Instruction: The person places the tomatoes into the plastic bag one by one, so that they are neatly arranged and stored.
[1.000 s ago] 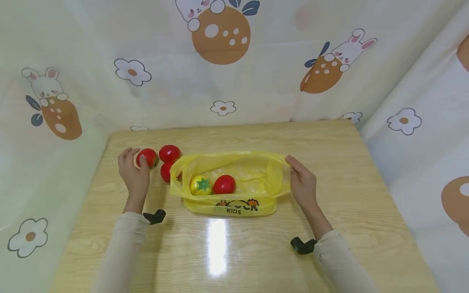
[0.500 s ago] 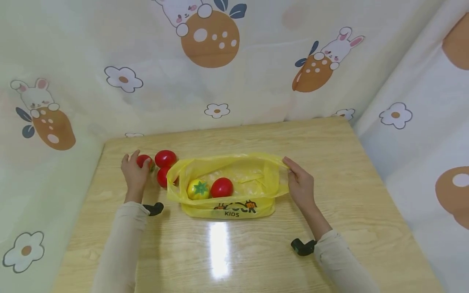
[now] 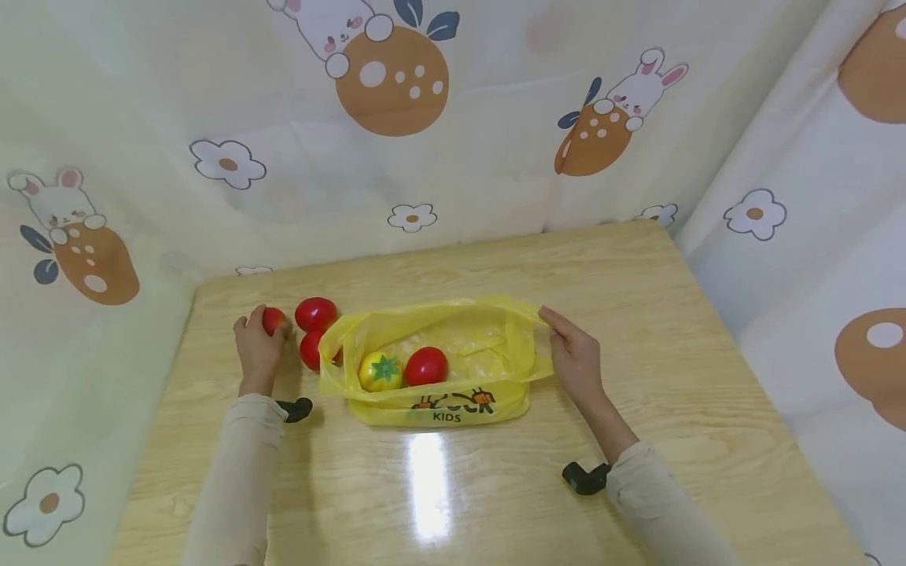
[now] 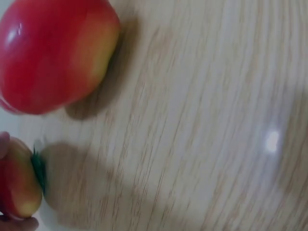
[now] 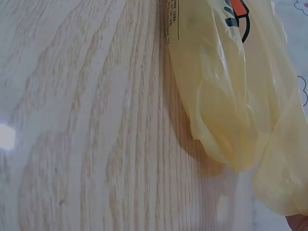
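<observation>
My left hand (image 3: 259, 346) grips a red toy tomato (image 4: 18, 180) with a yellowish end and a green leafy top, at the table's far left; fingers and thumb partly cover it. Beside it are two larger red fruits (image 3: 316, 314), the nearer one partly behind the bag's left edge. A yellow plastic bag (image 3: 453, 406) lies spread with its mouth up. Inside it sit a yellow fruit (image 3: 373, 376) with a green star-shaped top and a red fruit (image 3: 427, 365). At the bag's right edge my right hand (image 3: 579, 358) pinches the plastic and draws it outward.
The wood-grain table (image 3: 510, 487) backs onto a printed curtain (image 3: 481, 173), with more curtain at both sides. A black wrist-worn piece (image 3: 586, 478) juts inward from the right wrist, and another (image 3: 296, 409) from the left.
My left fingers have closed further around the tomato, hiding more of it. The head view has turned slightly. My right hand keeps its hold on the bag's edge.
</observation>
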Tool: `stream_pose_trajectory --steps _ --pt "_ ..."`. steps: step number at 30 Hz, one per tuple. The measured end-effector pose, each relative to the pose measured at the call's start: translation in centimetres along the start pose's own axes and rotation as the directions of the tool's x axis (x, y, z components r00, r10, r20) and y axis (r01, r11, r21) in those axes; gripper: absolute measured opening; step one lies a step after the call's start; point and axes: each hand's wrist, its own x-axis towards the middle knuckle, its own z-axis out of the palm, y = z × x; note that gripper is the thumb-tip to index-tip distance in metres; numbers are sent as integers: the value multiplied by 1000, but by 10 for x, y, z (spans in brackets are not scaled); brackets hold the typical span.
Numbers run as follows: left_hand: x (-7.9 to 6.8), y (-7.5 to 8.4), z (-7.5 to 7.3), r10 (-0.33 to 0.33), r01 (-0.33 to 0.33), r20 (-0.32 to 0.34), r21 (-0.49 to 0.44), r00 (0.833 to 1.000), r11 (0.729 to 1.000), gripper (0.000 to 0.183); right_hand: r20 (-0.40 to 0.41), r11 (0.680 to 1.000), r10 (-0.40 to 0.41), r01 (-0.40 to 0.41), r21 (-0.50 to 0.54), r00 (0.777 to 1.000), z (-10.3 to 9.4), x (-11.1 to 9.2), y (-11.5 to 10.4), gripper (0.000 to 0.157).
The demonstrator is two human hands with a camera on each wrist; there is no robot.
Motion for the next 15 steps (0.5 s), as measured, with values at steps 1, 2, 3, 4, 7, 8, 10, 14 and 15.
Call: stream_pose_trajectory --steps 1,2,3,4,7,8,10,14,15 --pt "0 -1 0 5 -5 3 11 1000 1000 56 -1 1000 -6 6 -7 1000 0 0 1 36" --pt "0 -3 0 14 -14 1 21 1000 1000 55 1 1000 -9 9 -9 1000 0 -1 2 36" --pt "0 -4 0 20 -20 -2 25 1000 999 55 2 1000 -15 15 -11 1000 1 -2 3 36" --pt "0 -5 0 27 -27 -5 29 1000 999 54 -1 1000 -20 20 -11 1000 1 -2 4 35" --pt "-1 -7 0 57 -57 -22 27 998 998 52 3 1000 -24 24 -3 1000 2 -1 4 35" --pt "-1 -7 0 69 -68 -29 28 997 997 52 3 1000 -21 21 -7 1000 2 -1 4 36" --pt "0 -7 0 87 -86 -39 29 995 996 51 3 1000 -12 12 -10 1000 2 0 2 36" --pt "5 -7 0 117 -117 -102 7 988 993 50 4 1000 3 -3 -21 1000 1 1 -1 36" --pt "6 -5 -1 121 -123 -124 -9 985 992 50 6 1000 6 -6 -15 1000 1 2 -2 36"
